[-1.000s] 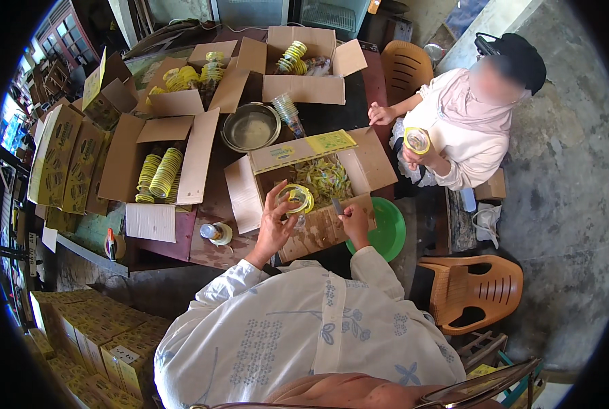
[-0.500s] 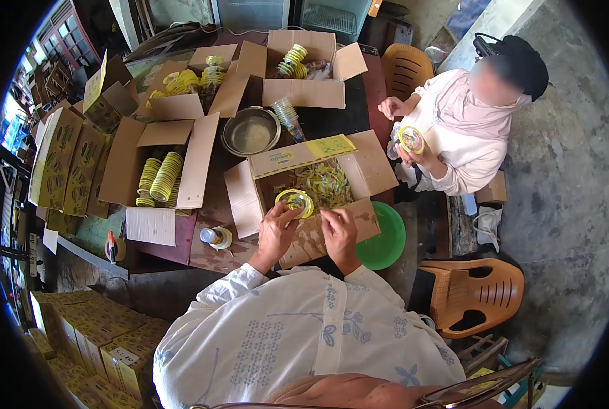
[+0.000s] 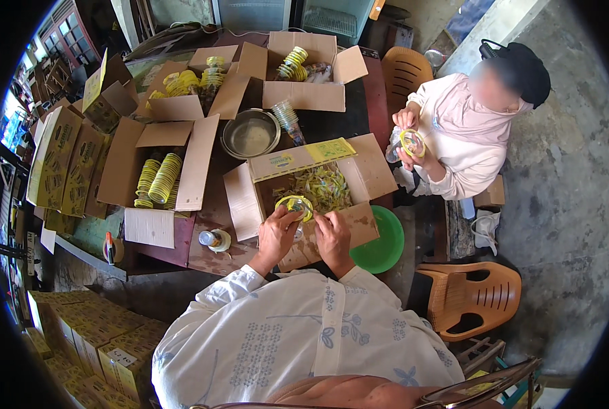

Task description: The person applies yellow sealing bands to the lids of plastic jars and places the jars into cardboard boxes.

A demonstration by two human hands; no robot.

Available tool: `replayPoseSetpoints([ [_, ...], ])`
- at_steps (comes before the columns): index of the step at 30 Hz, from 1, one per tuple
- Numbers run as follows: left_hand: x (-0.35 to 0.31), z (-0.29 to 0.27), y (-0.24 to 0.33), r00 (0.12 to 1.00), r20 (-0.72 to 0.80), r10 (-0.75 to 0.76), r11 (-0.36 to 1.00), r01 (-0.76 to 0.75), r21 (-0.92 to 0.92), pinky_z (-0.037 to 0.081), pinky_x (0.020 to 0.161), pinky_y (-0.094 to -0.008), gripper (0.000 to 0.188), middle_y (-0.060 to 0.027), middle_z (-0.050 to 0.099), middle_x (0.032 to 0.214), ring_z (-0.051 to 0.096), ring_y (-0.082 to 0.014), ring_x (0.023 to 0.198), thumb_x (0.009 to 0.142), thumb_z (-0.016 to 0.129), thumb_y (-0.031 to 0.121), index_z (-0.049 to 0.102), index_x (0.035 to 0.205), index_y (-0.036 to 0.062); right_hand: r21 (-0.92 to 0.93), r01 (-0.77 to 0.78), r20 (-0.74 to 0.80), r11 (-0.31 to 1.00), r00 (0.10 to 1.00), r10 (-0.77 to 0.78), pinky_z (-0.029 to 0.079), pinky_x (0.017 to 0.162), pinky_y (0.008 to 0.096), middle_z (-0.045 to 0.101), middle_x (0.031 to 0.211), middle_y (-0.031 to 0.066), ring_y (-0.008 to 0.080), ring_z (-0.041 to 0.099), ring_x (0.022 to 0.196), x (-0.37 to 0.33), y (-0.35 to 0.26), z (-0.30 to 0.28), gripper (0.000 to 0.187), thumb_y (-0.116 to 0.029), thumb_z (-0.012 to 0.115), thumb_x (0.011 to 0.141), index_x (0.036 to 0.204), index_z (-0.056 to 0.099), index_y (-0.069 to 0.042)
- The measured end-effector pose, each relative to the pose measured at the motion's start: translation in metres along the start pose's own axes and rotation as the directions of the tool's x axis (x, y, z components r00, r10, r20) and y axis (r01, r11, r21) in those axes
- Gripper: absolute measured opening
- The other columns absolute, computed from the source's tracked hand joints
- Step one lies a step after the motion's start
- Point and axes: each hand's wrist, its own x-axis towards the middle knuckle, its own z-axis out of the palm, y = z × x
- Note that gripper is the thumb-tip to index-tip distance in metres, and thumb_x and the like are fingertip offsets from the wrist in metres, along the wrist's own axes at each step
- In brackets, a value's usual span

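Note:
My left hand (image 3: 277, 235) is closed round a small clear plastic cup with a yellow rim (image 3: 296, 202), tilted over the near side of an open carton (image 3: 359, 221). Small wrapped pieces (image 3: 321, 185), yellow-green, fill the carton behind the cup. Beside the cup's right edge, my right hand (image 3: 332, 238) has its fingers pinched together. Whatever lies between those fingertips is too small to make out. What the cup contains is partly hidden by its rim and my fingers.
Cartons of yellow-rimmed cups (image 3: 165, 177) stand left and behind. A metal bowl (image 3: 251, 133), stacked clear cups (image 3: 287, 119) and a small bottle (image 3: 212, 238) share the table. Right are a green basin (image 3: 379, 238), an orange chair (image 3: 475, 300) and a co-worker (image 3: 471, 129) holding a cup.
My right hand has moved left, up to the cup's rim. The cup has tilted a little in my left hand. The co-worker's free hand has come closer to their own cup.

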Motion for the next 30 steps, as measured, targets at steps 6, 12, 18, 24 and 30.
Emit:
replayPoseSetpoints([
  [6,0.003,-0.005,-0.006,0.993,0.086,-0.082,0.995,0.077,0.063,0.055,0.071,-0.0401,0.022,-0.0103,0.068,0.099,0.07,-0.0318,0.084,0.084,0.071,0.009,0.076,0.106,0.0098,0.012,-0.023,0.036,1.0,0.999,0.023,0.05,0.071,0.0404,0.054,0.089,0.0089,0.0283,0.059,0.084,0.007,-0.004,0.008,0.03,0.001,0.071,0.078,0.107,0.07,-0.005],
  [12,-0.003,0.006,0.006,0.994,0.048,0.095,0.995,-0.096,0.01,0.055,0.065,-0.0422,0.025,-0.0085,0.062,0.087,0.068,-0.0301,0.078,0.079,0.071,0.006,0.077,0.103,0.0129,-0.002,-0.161,0.077,0.987,0.984,0.161,0.05,0.07,0.0416,0.057,0.086,0.0131,0.0314,0.062,0.082,0.014,0.028,0.024,0.023,0.001,0.068,0.081,0.103,0.07,-0.004],
  [18,0.007,-0.007,-0.01,1.0,-0.001,0.014,1.0,-0.014,-0.006,0.054,0.064,-0.0411,0.021,-0.0079,0.062,0.088,0.067,-0.0296,0.077,0.083,0.07,0.007,0.077,0.103,0.012,0.253,-0.15,-0.065,0.956,0.983,0.172,0.049,0.06,0.0371,0.06,0.084,0.0116,0.0271,0.061,0.066,0.014,0.017,0.004,0.021,0.004,0.068,0.082,0.101,0.072,-0.003],
  [24,0.009,-0.008,-0.007,0.998,-0.032,0.048,0.999,-0.048,0.0,0.054,0.065,-0.0403,0.02,-0.0076,0.06,0.086,0.066,-0.0289,0.077,0.083,0.071,0.009,0.077,0.103,0.0121,0.046,0.006,-0.047,0.999,0.999,-0.004,0.051,0.068,0.0401,0.056,0.089,0.0061,0.0266,0.06,0.082,0.007,0.002,-0.006,0.03,0.0,0.074,0.076,0.105,0.07,-0.008],
  [30,0.008,-0.012,-0.005,0.993,0.043,0.112,0.981,-0.117,0.155,0.055,0.068,-0.0393,0.021,-0.0066,0.06,0.087,0.066,-0.0275,0.08,0.081,0.073,0.008,0.077,0.101,0.0126,-0.044,0.077,0.017,0.996,0.997,-0.076,0.05,0.07,0.0394,0.053,0.087,0.0074,0.0272,0.058,0.08,0.006,0.005,-0.005,0.029,0.001,0.072,0.077,0.105,0.07,-0.005],
])
